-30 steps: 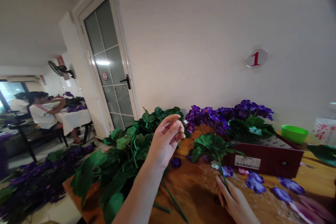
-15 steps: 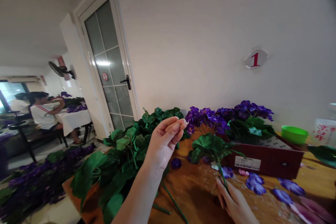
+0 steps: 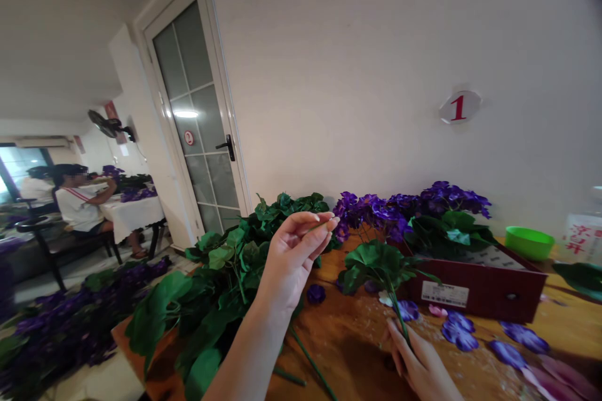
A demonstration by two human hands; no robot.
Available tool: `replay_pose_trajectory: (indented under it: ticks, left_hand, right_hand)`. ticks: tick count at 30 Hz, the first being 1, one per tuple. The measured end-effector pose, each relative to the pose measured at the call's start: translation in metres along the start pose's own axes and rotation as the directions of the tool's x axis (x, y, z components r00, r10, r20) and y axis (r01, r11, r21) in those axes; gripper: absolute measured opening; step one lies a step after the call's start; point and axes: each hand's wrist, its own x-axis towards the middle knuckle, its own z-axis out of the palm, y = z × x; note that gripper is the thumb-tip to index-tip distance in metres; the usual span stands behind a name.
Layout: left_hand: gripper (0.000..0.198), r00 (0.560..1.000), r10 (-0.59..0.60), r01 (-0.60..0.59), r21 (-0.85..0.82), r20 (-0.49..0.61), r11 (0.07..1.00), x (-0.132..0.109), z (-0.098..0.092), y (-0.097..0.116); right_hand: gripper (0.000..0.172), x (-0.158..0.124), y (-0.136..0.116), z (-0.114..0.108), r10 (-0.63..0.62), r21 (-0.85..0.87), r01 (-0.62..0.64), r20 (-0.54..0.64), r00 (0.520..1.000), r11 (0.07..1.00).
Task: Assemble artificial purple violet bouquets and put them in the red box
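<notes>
My left hand [image 3: 297,257] is raised over the table with thumb and fingertips pinched. A thin sliver shows between them, too small to name. Low on the table, my right hand [image 3: 420,360] has its fingers wrapped round the green stem of a leaf bunch [image 3: 376,266], whose leaves spread upward and to the left. Behind and left of my left hand lies a large heap of green artificial leaves [image 3: 221,288], some stems pointing toward me. Purple artificial flowers [image 3: 371,210] are piled beyond my hands, against the wall.
A dark red box [image 3: 480,291] with leaves on it stands at the right, beside a green bowl [image 3: 529,242]. Loose purple petals [image 3: 458,330] are scattered on the wooden table [image 3: 357,351]. More purple flowers [image 3: 70,307] lie at far left; a person [image 3: 78,203] sits beyond.
The fingers of my left hand have shifted in their pinch, and a thin sliver now shows between the tips. My right hand and the leaf bunch stay in place.
</notes>
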Motion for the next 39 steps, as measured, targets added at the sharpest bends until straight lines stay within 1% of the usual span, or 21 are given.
replay_pose_trajectory:
  ticks: [4,11,17,21,24,28,32,39]
  left_hand:
    - [0.018,1.0,-0.015,0.015,-0.018,-0.027,1.0,0.0,0.0,0.001]
    - [0.023,0.994,-0.11,0.111,-0.088,0.01,0.99,0.0,0.0,0.001]
    - [0.03,0.993,-0.107,0.101,-0.101,-0.056,0.99,0.004,-0.001,0.001]
    - [0.03,0.993,-0.099,0.092,-0.095,-0.065,0.991,0.004,-0.002,0.001]
    - [0.027,0.994,-0.1,0.096,-0.091,-0.044,0.991,0.003,-0.001,0.0]
    - [0.02,0.995,-0.095,0.094,-0.061,-0.014,0.994,0.003,-0.002,-0.001]
    - [0.022,0.996,-0.088,0.088,-0.059,-0.01,0.994,0.003,-0.004,0.0]
    - [0.023,0.995,-0.07,0.074,-0.052,0.071,0.996,-0.001,0.0,0.002]
  right_hand:
    - [0.049,0.001,0.001,0.0,0.005,0.018,-0.005,0.005,1.0,1.0]
    - [0.049,-0.002,-0.004,-0.001,-0.001,0.003,0.0,0.015,1.0,1.0]
    - [0.048,0.0,0.001,0.0,0.007,0.015,-0.007,0.006,1.0,1.0]
    - [0.047,0.001,0.008,0.0,-0.003,0.021,0.003,0.004,1.0,1.0]
    - [0.046,0.001,0.009,0.0,0.001,0.028,-0.002,0.001,1.0,1.0]
    - [0.048,0.001,0.005,0.0,-0.019,-0.003,0.019,-0.01,1.0,1.0]
    - [0.049,0.0,-0.002,-0.001,-0.002,-0.01,0.002,0.008,1.0,1.0]
    - [0.051,-0.001,-0.007,-0.002,-0.016,-0.033,0.017,0.009,1.0,0.999]
